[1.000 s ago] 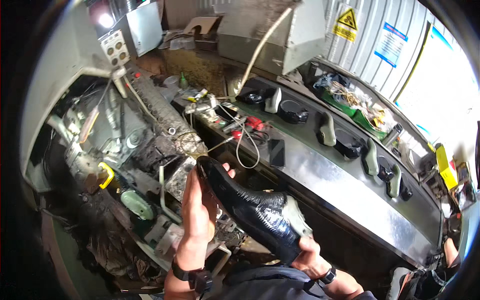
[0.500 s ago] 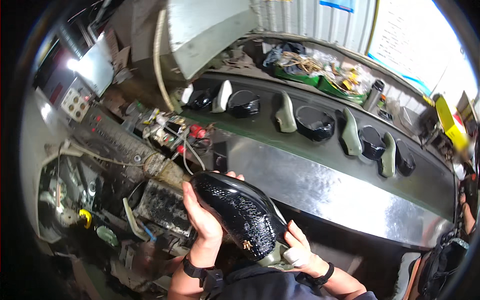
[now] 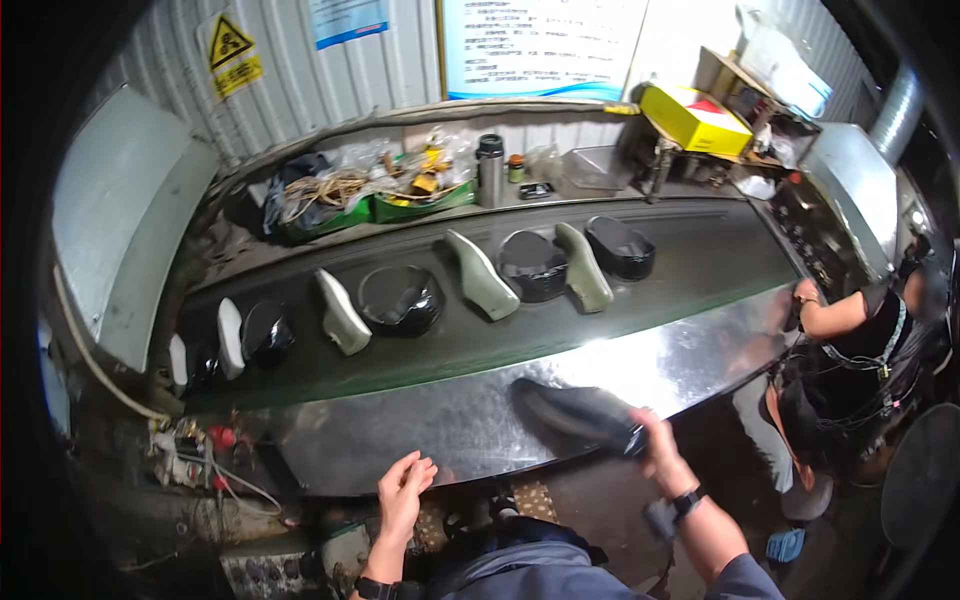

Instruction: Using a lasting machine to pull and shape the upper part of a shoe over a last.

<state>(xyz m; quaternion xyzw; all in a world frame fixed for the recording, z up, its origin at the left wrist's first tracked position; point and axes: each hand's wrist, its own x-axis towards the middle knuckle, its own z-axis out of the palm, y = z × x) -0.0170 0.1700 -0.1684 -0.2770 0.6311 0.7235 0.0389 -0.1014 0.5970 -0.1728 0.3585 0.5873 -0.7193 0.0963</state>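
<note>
My right hand [image 3: 660, 455] grips the end of a black shoe upper [image 3: 575, 410], which is blurred by motion. The upper lies lengthwise over the shiny metal ledge [image 3: 390, 432], its far end pointing left; whether it touches the metal I cannot tell. My left hand [image 3: 402, 495] is empty in front of the ledge, fingers loosely bent and apart. Beyond the ledge, a dark conveyor belt [image 3: 700, 235] carries several black, round-topped pieces, one [image 3: 400, 300] near the middle, alternating with pale green sole-shaped pieces, one [image 3: 480, 278] near the centre.
Behind the belt stand green trays [image 3: 425, 203] of cords and bags, a steel flask [image 3: 490, 170] and a yellow box [image 3: 695, 118]. A metal hood [image 3: 125, 220] rises at left, above red fittings and hoses [image 3: 222, 440]. A co-worker [image 3: 850, 350] stands at the right, one hand by the ledge's end.
The view has swung right. My left hand has let go of the black upper, earlier held in both hands. My right hand has brought it over the metal ledge.
</note>
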